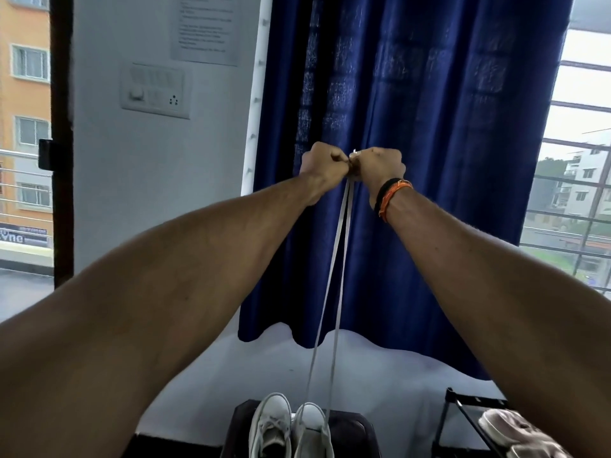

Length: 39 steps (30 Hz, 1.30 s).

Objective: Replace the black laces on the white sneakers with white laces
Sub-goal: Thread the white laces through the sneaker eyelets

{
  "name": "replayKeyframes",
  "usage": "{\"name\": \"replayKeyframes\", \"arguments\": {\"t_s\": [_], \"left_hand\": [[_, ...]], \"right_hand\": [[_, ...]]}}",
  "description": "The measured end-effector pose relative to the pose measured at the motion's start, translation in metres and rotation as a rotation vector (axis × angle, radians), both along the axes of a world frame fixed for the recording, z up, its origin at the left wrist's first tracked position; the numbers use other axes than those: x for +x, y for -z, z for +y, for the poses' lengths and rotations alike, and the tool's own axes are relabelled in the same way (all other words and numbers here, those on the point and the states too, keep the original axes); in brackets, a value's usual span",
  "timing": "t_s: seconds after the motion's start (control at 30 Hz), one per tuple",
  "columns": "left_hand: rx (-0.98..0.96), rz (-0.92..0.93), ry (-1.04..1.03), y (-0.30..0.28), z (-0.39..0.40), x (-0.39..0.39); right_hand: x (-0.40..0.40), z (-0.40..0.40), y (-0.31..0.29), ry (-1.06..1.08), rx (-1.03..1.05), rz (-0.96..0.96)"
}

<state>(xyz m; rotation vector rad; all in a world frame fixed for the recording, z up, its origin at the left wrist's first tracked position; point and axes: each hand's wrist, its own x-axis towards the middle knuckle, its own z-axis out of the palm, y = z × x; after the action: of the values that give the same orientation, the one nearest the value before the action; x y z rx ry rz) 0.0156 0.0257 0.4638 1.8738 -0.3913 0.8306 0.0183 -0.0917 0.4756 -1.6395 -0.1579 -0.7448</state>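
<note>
White lace [334, 285] stretched taut from right sneaker [312, 431]; left hand [322, 161] and right hand [380, 165] both fisted, apparently pinching its two ends, raised high.

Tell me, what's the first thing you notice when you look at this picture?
Two hands, the left hand and right hand, meet high in the middle, pinching the ends of a white lace before a big blue curtain. The lace runs in two strands down to the right white sneaker at the bottom. The left white sneaker sits beside it, already laced in white.
</note>
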Motion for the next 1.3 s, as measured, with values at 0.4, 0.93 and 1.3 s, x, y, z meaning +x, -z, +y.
{"name": "replayKeyframes", "arguments": {"t_s": [0.4, 0.93, 1.3], "left_hand": [[0.097, 0.284, 0.155, 0.092, 0.003, 0.024], [0.545, 0.774, -0.251, 0.317, 0.044, 0.05], [0.661, 0.839, -0.154, 0.42, 0.012, 0.031]], "right_hand": [[0.013, -0.007, 0.078, -0.028, 0.023, 0.103], [0.055, -0.058, 0.317, 0.061, 0.048, 0.433], [0.017, -0.047, 0.439, -0.201, -0.377, 0.59]]}}
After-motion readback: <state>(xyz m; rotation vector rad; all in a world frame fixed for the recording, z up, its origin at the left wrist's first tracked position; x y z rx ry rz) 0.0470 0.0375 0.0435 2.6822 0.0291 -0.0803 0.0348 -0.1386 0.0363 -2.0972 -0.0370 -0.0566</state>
